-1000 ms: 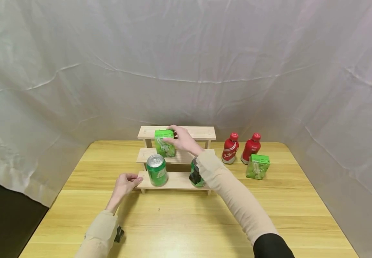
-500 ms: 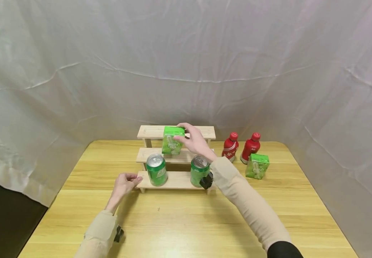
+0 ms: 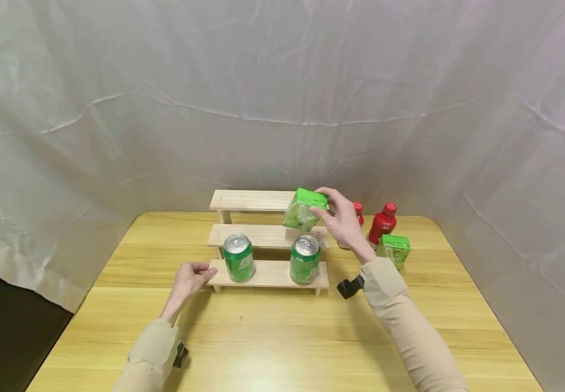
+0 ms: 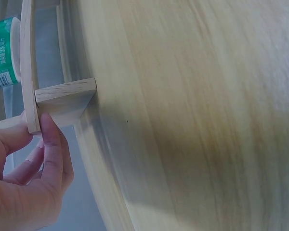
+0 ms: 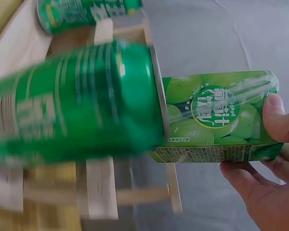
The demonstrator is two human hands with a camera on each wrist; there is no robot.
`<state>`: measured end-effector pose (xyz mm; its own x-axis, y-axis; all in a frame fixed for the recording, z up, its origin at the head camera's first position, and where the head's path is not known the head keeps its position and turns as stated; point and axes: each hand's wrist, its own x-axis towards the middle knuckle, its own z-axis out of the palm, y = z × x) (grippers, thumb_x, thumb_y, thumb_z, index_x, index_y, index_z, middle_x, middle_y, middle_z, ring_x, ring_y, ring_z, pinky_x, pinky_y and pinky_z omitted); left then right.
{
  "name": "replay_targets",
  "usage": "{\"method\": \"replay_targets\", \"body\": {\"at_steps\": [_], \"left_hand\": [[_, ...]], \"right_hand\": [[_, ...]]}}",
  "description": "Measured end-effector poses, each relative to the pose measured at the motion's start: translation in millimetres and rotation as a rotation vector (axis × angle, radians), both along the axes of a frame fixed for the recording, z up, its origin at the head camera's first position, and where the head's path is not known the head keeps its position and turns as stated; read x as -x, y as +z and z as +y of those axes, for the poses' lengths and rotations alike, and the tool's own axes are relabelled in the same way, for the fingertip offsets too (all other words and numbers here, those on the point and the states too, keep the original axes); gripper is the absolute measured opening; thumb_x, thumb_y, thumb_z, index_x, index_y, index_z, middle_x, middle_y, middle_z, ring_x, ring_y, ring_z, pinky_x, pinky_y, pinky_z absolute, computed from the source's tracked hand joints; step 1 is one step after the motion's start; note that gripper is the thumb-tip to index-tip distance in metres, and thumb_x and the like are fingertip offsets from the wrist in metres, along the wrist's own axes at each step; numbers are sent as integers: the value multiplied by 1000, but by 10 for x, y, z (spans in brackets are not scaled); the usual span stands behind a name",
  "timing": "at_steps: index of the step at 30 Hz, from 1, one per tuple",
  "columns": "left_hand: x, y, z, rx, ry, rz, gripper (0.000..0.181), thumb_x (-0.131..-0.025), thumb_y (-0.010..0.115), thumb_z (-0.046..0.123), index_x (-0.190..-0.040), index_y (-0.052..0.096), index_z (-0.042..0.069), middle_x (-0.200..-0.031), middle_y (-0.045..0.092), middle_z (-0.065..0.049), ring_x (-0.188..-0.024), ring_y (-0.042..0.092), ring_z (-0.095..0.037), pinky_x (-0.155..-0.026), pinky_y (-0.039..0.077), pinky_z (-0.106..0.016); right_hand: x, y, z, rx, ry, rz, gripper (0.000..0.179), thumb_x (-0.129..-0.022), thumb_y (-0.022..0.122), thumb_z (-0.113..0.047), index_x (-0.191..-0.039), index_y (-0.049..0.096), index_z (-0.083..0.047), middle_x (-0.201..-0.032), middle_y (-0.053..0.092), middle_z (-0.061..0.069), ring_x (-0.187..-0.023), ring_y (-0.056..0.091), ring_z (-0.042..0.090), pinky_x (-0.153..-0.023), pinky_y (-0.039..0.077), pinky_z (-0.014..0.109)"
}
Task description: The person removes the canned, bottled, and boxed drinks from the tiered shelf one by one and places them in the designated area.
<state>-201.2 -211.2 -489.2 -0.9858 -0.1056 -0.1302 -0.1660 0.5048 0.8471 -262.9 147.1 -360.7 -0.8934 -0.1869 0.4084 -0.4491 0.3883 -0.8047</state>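
My right hand grips a green grape juice box, which is tilted and raised above the right end of the middle step of a three-tier wooden shelf. In the right wrist view the thumb lies on the box's printed face, with fingers underneath. At the shelf's lower left, my left hand pinches the end of the bottom board between thumb and fingers. Two green drink cans, a left can and a right can, stand upright on that bottom step.
Right of the shelf, a red bottle stands beside another red bottle partly hidden by my right hand. A second green juice box is in front of them, partly covered by my wrist. Pale curtains surround the wooden table.
My right hand has lifted the juice box from the left part of the middle step and carried it rightward, tilting it. The left hand has stayed on the bottom board.
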Motion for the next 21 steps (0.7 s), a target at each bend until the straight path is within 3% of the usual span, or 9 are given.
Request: {"method": "replay_targets", "body": {"at_steps": [3, 5, 7, 12, 15, 17, 21], "left_hand": [[0, 6, -1, -6, -4, -1, 37, -95, 68, 14, -115, 64, -16, -101, 71, -29, -69, 66, -11, -68, 58, -28], [0, 1, -10, -13, -5, 2, 37, -95, 69, 14, -115, 64, -16, -101, 72, -29, -70, 66, -12, -67, 58, -27], [-1, -6, -21, -26, -12, 19, 37, -94, 69, 15, -113, 64, -17, -98, 72, -28, -69, 67, -12, -65, 57, -25], [-10, -18, -42, -48, -29, 69, 41, -92, 73, 19, -109, 65, -17, -89, 73, -23, -65, 65, -10, -61, 55, -23], [-3, -23, -36, -48, -24, 56, 40, -92, 72, 18, -110, 65, -17, -93, 73, -26, -66, 66, -11, -63, 57, -24], [3, -20, -23, -39, -17, 32, 37, -94, 70, 15, -113, 65, -17, -98, 72, -29, -68, 67, -11, -65, 58, -26], [8, -8, -3, -25, -4, 16, 35, -95, 68, 11, -115, 63, -18, -102, 71, -32, -68, 66, -10, -66, 59, -26]], "right_hand": [[-34, -22, 185, -30, -62, 20, 40, -94, 69, -5, -130, 55, 4, -119, 64, 28, -109, 65, 40, -88, 59, 28], [-53, -46, 305, -62, -102, 25, 40, -95, 68, -7, -131, 56, 3, -118, 64, 28, -105, 66, 39, -77, 54, 15], [-68, -79, 416, -80, -133, 29, 40, -95, 68, -9, -131, 56, 3, -117, 64, 28, -102, 65, 38, -73, 48, 10], [-93, -187, 652, -104, -172, 20, 39, -96, 67, -8, -131, 56, 4, -122, 63, 27, -111, 63, 38, -88, 53, 12], [-98, -250, 772, -153, -213, 13, 38, -96, 68, -10, -130, 56, 3, -115, 65, 26, -99, 62, 34, -79, 53, 14], [-97, -289, 841, -193, -238, 6, 38, -96, 68, -12, -130, 57, 3, -111, 66, 27, -91, 60, 30, -71, 46, 15], [-93, -377, 948, -250, -253, -40, 39, -96, 68, -13, -130, 57, 3, -109, 65, 28, -87, 59, 28, -68, 43, 17]]}}
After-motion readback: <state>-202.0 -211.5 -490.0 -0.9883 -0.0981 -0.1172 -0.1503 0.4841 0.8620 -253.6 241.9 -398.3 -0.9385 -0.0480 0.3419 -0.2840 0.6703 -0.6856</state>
